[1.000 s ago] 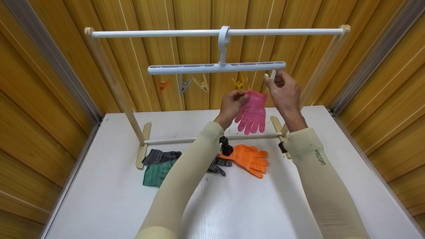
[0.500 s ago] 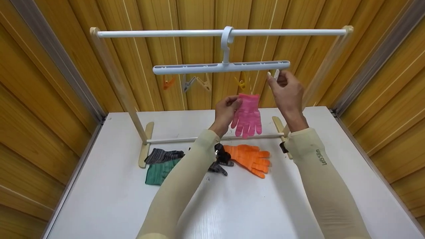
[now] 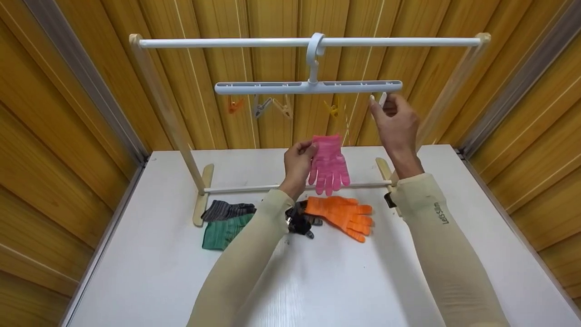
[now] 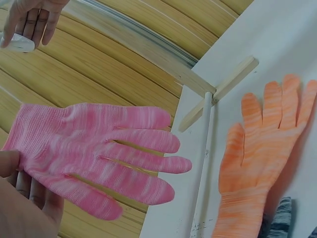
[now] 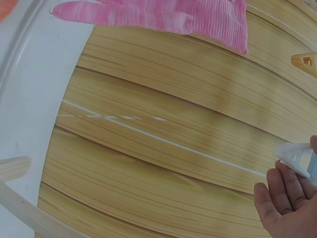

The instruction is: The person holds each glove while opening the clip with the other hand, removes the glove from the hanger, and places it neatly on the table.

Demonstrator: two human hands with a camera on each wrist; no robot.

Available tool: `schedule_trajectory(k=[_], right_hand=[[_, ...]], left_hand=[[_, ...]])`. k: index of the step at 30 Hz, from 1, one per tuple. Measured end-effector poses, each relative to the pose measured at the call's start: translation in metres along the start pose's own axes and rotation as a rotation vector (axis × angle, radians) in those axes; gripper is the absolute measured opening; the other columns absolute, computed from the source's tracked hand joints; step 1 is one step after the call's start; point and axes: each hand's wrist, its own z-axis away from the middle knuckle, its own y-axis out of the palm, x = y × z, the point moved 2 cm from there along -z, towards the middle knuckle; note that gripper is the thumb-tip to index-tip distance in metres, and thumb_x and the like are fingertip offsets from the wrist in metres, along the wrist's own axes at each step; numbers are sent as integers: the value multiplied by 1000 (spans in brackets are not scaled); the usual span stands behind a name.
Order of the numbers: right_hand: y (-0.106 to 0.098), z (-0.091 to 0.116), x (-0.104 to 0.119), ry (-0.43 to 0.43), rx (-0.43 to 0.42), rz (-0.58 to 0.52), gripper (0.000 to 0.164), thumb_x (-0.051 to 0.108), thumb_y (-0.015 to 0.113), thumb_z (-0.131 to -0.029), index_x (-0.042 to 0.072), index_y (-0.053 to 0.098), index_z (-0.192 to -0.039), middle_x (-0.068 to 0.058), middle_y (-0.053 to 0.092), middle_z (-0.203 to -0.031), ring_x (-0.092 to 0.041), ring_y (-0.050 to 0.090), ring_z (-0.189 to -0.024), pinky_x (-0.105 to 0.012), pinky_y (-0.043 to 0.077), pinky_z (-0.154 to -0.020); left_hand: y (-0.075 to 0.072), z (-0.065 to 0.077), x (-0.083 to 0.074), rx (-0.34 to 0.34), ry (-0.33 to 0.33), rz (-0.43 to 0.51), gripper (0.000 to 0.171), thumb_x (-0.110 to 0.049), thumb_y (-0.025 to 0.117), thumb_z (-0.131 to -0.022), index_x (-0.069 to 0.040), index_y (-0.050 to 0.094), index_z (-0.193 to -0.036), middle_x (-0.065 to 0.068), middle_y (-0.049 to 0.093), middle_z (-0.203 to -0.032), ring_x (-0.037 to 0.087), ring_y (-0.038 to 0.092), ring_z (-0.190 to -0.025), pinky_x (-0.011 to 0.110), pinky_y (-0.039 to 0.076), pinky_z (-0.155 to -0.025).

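Observation:
My left hand (image 3: pixel 298 165) pinches a pink knit glove (image 3: pixel 327 159) by one side of its cuff, and its fingers hang down. In the left wrist view the glove (image 4: pixel 94 148) spreads flat, the thumb at the cuff edge. Higher to the right, my right hand (image 3: pixel 399 122) holds a white clothespin (image 3: pixel 382 99) between thumb and fingers, just under the right end of the light blue hanger (image 3: pixel 268 87). The right wrist view shows the clothespin (image 5: pixel 292 154) at the fingertips, apart from the glove.
Orange, grey, beige and yellow clothespins (image 3: pixel 333 109) hang below the hanger, which hooks over the rack's white rod (image 3: pixel 227 43). An orange glove (image 3: pixel 340 213), a green glove (image 3: pixel 227 232) and dark grey gloves (image 3: pixel 227 210) lie on the white table (image 3: pixel 317 281). Wooden rack feet (image 3: pixel 203 195) stand either side.
My left hand has drawn the pink glove left and down, away from the right hand. The right hand stays on the white clothespin at the hanger's right end.

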Motion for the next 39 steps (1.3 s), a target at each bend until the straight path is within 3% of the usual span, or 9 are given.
schedule_trajectory(k=[7, 18, 29, 39], right_hand=[[-1, -1, 0, -17, 5, 5, 43, 35, 74, -102, 0, 69, -126, -13, 73, -113, -18, 65, -100, -25, 51, -85], [-2, 1, -1, -9, 19, -1, 47, 38, 73, -103, 1, 67, -131, -13, 72, -116, -18, 64, -103, -27, 51, -86], [-2, 3, 0, 20, 22, -11, 47, 39, 71, -104, 3, 65, -133, -12, 69, -118, -20, 62, -106, -31, 51, -89], [-5, 3, 0, 5, 13, -10, 47, 37, 69, -104, 1, 64, -134, -13, 70, -119, -20, 63, -107, -29, 51, -90]], left_hand=[[-8, 10, 10, -124, -59, 107, 20, -8, 65, -105, 0, 69, -123, 10, 71, -107, 20, 69, -94, 33, 59, -85], [-28, 25, 19, -197, -152, 258, 27, -8, 61, -106, 3, 64, -131, 17, 70, -117, 29, 70, -103, 41, 60, -95], [-42, 50, 26, -234, -140, 416, 26, -10, 53, -107, 7, 60, -126, 21, 69, -117, 27, 70, -101, 44, 58, -96], [-66, 85, 51, -337, -147, 530, 28, -4, 47, -107, 10, 56, -129, 24, 64, -122, 33, 66, -113, 50, 51, -107]])
